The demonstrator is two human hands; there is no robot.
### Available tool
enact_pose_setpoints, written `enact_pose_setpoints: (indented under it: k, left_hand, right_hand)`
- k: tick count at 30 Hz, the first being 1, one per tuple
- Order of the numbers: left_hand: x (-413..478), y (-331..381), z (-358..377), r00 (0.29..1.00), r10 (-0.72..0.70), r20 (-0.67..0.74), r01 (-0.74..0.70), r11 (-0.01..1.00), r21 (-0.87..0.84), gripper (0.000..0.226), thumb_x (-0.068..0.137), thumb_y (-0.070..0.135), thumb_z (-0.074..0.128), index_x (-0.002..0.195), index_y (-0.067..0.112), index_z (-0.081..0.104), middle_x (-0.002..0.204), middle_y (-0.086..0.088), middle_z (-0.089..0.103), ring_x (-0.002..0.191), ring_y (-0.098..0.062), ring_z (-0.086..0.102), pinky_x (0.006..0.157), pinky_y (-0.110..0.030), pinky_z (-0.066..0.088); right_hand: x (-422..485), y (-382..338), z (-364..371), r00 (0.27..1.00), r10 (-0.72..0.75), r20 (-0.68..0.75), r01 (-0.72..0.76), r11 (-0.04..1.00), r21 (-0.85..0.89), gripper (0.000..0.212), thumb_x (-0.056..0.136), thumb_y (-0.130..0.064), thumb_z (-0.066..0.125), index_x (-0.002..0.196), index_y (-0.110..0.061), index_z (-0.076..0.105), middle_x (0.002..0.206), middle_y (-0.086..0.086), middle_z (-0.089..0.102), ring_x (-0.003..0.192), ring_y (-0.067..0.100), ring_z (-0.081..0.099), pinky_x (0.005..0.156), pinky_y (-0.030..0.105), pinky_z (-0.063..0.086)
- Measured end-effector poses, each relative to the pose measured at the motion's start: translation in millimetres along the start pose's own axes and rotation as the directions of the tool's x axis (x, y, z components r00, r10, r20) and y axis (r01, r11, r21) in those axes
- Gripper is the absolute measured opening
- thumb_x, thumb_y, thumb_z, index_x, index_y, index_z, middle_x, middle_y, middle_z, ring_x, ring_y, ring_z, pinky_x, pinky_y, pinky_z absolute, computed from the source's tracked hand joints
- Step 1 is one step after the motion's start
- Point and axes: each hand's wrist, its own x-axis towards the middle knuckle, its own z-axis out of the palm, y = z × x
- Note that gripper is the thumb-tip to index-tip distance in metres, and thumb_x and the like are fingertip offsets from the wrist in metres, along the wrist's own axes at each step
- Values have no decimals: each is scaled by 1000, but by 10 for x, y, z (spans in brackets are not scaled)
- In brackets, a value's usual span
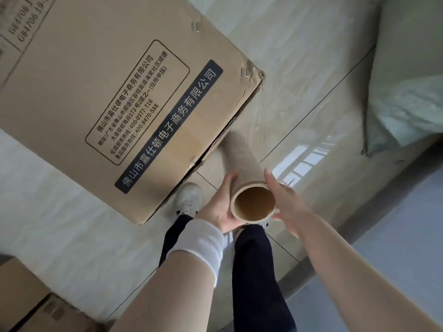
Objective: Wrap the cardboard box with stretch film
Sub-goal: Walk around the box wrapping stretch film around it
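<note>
Head view: left hand, right hand grip film roll; cardboard box corner crumpled.

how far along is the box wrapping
Early. Done: the stretch film roll is up beside the cardboard box; a sheer sheet seems to run to its corner. In hand: left hand and right hand grip the roll's open end. Left: the box's printed face looks bare, so nearly all the wrapping.
</note>
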Motion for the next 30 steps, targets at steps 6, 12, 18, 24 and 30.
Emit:
enact_pose_setpoints:
  k: [6, 12, 18, 24, 30]
  left_hand:
    - [61, -93, -119, 988, 126, -93, -103, 969, 225, 40, 90, 49, 45, 91, 15, 66, 70, -6, 67, 69, -21, 61, 68, -29, 48]
    - [80, 215, -167, 960, 230, -158, -113, 840, 531, 105, 50, 67, 75, 137, 20, 39, 117, -6, 63, 96, -21, 67, 83, -33, 54]
    - [117, 39, -374, 961, 245, -126, -178, 902, 393, 71, 74, 35, 77, 133, 12, 46, 104, -12, 71, 88, -25, 70, 85, -39, 55]
    - [179, -206, -399, 984, 101, -146, -62, 965, 254, 106, 40, 56, 86, 132, 23, 46, 112, -14, 68, 92, -34, 69, 74, -46, 56]
    - [-81, -278, -451, 983, -46, -177, 77, 982, 175, 47, 79, 51, 64, 103, 12, 67, 80, -14, 72, 84, -30, 65, 74, -42, 49]
  right_hand:
    - [-41, 192, 165, 998, 62, -17, -54, 953, 299, 56, 73, -54, 70, 114, -18, 60, 115, 10, 64, 103, 29, 62, 85, 49, 54]
    - [-143, 171, 403, 989, -113, -95, 105, 990, -93, 80, 79, -44, 69, 145, -20, 31, 138, 1, 46, 116, 20, 50, 90, 30, 40]
    - [-205, 307, 456, 986, -160, -54, 148, 973, -178, 92, 75, -53, 69, 149, -25, 21, 150, 1, 31, 134, 20, 37, 100, 29, 34]
    - [-331, 416, 407, 990, -35, -134, 31, 999, -32, 90, 73, -57, 67, 146, -21, 28, 143, 2, 40, 125, 23, 45, 103, 41, 42]
    - [-325, 334, 511, 993, 75, -93, -93, 974, -207, 88, 47, -68, 65, 114, -12, 56, 106, 6, 63, 93, 26, 63, 86, 39, 54]
